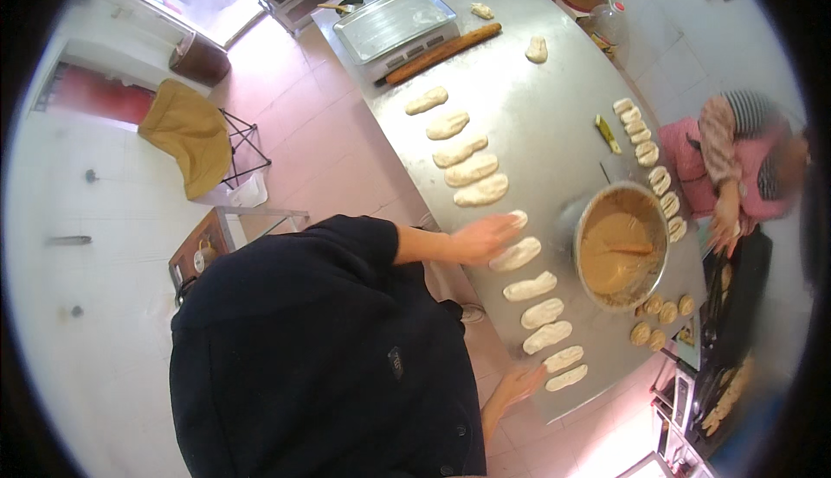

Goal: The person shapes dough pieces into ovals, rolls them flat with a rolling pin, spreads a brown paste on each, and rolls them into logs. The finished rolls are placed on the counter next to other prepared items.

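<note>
My left hand [485,239] lies over a piece of dough [518,220] in the row along the near edge of the steel table; its fingers hide most of the piece, and its grip is unclear. Below it lies another flattened dough oval [516,255]. At the table's lower corner, my right hand [524,382] is open, its fingertips by the end of a dough piece [563,359]. Several more ovals [480,190] form the row. Farther in stands a large metal bowl [665,264] of brown paste with a wooden-looking utensil [631,247] in it.
A rolling pin [445,54] and metal tray [396,22] lie at the table's far end. Across it, a person in pink [691,160] stands behind small dough pieces [646,153], reaching toward a dark cooking appliance [746,283]. Round pieces [667,312] lie near the bowl, a green-handled tool [607,134] farther up.
</note>
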A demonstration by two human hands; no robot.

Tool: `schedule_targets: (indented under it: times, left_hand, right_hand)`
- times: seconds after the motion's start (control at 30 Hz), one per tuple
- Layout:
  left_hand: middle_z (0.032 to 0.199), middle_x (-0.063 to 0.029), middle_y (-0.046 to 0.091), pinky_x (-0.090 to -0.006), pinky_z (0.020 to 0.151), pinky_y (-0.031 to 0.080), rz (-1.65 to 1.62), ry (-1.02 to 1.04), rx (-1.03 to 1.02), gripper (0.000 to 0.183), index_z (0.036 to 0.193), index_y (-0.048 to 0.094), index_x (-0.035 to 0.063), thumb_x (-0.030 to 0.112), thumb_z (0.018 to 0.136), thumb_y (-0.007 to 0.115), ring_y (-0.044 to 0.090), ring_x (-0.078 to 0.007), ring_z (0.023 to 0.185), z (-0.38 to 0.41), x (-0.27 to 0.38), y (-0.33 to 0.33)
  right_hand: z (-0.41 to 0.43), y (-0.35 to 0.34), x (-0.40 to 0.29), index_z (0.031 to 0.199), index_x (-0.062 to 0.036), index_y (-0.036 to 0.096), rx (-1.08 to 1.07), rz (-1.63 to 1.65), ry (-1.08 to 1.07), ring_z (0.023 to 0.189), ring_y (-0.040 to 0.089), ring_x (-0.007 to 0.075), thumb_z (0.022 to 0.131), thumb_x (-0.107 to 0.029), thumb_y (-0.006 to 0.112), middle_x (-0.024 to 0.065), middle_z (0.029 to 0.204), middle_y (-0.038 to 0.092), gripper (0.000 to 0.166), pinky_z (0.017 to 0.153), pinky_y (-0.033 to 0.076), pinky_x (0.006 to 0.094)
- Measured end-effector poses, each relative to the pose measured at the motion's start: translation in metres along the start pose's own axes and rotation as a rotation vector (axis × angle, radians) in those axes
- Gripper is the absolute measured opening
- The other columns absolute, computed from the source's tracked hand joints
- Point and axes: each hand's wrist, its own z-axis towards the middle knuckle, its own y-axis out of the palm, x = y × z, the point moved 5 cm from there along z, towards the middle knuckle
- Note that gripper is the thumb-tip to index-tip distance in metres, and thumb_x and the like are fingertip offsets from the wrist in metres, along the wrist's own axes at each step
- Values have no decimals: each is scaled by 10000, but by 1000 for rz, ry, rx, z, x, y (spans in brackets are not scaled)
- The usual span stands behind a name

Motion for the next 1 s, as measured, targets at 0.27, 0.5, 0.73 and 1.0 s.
schedule_targets:
  times: [0.27,0.5,0.73,1.0]
  left_hand:
    - [1226,-293,642,-494,1051,463,411,-359,432,318,1184,648,-61,145,948,594,586,-446,1199,17,-297,-217]
    - [1344,-254,565,-537,978,528,695,-491,250,506,1366,545,7,235,930,657,550,-462,1249,86,-393,-266]
    - [1216,-279,648,-536,975,541,489,-599,173,485,1162,580,-63,304,885,735,649,-467,1136,132,-428,-259]
    - [1122,-199,657,-515,890,520,336,-461,330,322,1194,616,86,220,910,687,659,-424,1054,71,-346,-297]
  right_hand:
    - [-99,40,-102,1255,82,662,-253,77,484,1009,695,417,1011,-164,558,278,1125,715,362,862,559,502]
    - [-115,29,-105,1142,-5,732,-438,9,675,971,694,439,983,-295,624,237,1031,738,348,856,535,508]
    - [-95,16,-128,1121,3,728,-188,196,695,960,705,436,980,-289,632,254,1016,730,338,835,548,485]
    - [49,45,-153,1243,19,699,-164,315,430,1001,734,374,998,-222,664,232,1088,746,345,893,564,411]
